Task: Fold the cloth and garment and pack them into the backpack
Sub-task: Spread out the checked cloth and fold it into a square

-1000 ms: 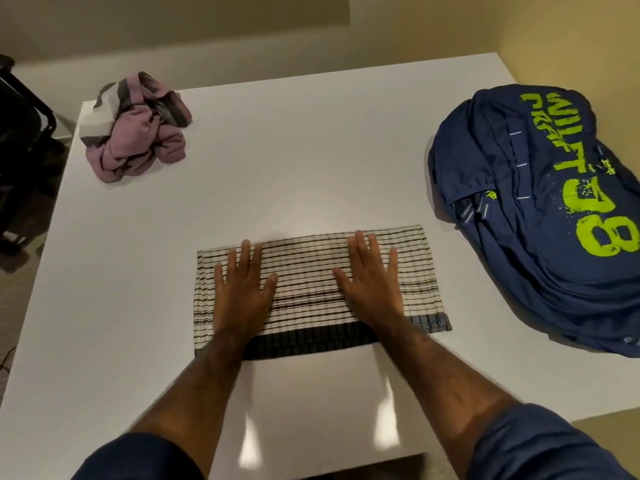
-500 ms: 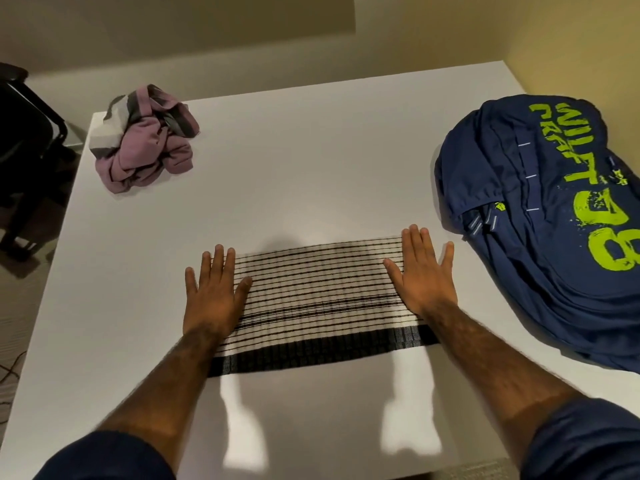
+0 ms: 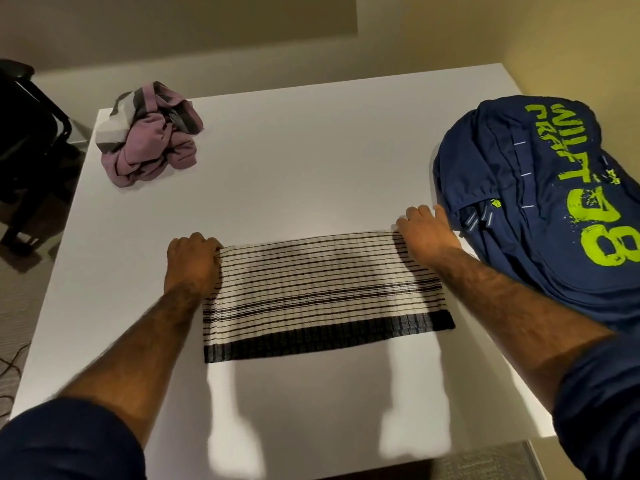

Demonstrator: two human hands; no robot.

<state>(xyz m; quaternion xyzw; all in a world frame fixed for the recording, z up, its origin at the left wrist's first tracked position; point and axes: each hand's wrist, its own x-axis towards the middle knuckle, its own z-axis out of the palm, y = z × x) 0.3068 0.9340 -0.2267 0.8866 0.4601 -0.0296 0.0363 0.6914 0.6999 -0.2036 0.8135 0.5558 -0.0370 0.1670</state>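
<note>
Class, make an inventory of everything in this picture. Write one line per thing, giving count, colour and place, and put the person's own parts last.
table: one, white, fills the middle of the view
striped cloth: one, cream with dark stripes and a dark near border, folded flat on the table's near middle
garment: one, pink and grey, crumpled at the far left corner
backpack: one, navy with lime lettering, lying on the table's right side
chair: one, black, on the floor left of the table
sleeves: two, dark blue, bottom corners
left hand: one, grips the cloth's far left corner
right hand: one, grips the cloth's far right corner
</note>
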